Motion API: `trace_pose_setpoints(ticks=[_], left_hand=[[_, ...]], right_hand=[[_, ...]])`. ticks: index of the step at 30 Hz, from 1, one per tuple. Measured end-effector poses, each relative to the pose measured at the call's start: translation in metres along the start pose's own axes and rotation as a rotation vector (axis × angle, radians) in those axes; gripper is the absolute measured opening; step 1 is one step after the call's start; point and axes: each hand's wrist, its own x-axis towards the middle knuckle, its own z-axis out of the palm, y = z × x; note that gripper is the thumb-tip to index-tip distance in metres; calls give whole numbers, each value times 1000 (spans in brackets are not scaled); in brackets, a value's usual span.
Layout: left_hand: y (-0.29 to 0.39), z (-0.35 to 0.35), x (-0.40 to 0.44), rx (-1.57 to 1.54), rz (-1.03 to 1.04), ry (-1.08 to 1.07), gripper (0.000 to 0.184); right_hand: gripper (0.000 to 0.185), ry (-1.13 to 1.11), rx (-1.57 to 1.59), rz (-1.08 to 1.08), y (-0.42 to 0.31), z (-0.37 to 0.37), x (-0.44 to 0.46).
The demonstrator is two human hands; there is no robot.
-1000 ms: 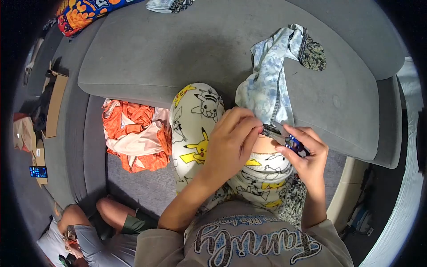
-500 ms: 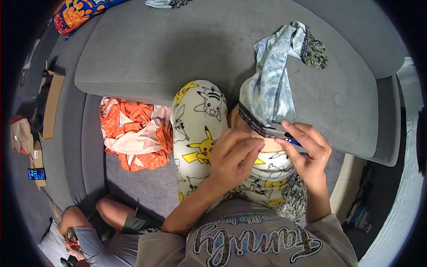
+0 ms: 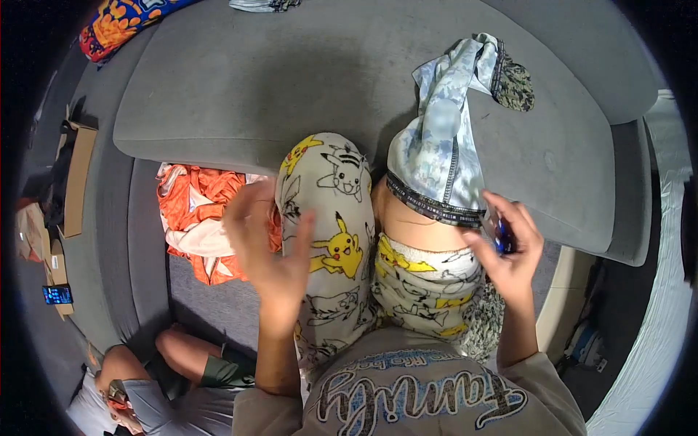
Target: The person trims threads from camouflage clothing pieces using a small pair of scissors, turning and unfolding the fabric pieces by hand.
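A light blue camouflage garment (image 3: 436, 163) is draped over my right knee and onto the sofa, its dark lettered waistband (image 3: 429, 207) lying across the bare skin. At the right end of that band, my right hand (image 3: 512, 247) is closed on a small blue tool (image 3: 502, 234), seemingly snippers with a metal blade. My left hand (image 3: 273, 243), blurred by motion, is over the left side of my patterned trousers (image 3: 338, 247), fingers apart and holding nothing.
The grey sofa (image 3: 291, 87) spans the front. Orange and pink cloth (image 3: 200, 218) lies at the left. A person (image 3: 174, 385) sits at the lower left, near a phone (image 3: 57, 294) and a cardboard box (image 3: 78, 178). A colourful bag (image 3: 123, 29) is at the upper left.
My left hand has left the waistband and moved left, its fingers spreading. My right hand stays by the band with the blue tool. The waistband now shows more fully across the knee.
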Motion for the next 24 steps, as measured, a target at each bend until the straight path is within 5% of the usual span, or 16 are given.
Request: trace_pose_setpoints(ticks=[3,12,14,17,20,21,24], left_hand=[[16,22,0,-128,238,-370,37],[34,59,11,-381,185,-366,17],[40,43,21,-419,167,-447,13],[44,34,29,-742,-165,-730,15],[33,57,29,-330,-32,-491,19],[34,64,28,-286,7,-371,19],[42,57,24,-320,87,-288,21]], right_hand=[[44,-76,-34,-67,6,10,-4],[10,78,-72,-125,22,8,0],[6,-63,350,283,15,-6,-5],[11,-199,556,406,12,-18,2],[14,-144,442,370,34,-3,17],[18,-90,227,333,40,0,18],[23,36,223,267,34,-2,13]])
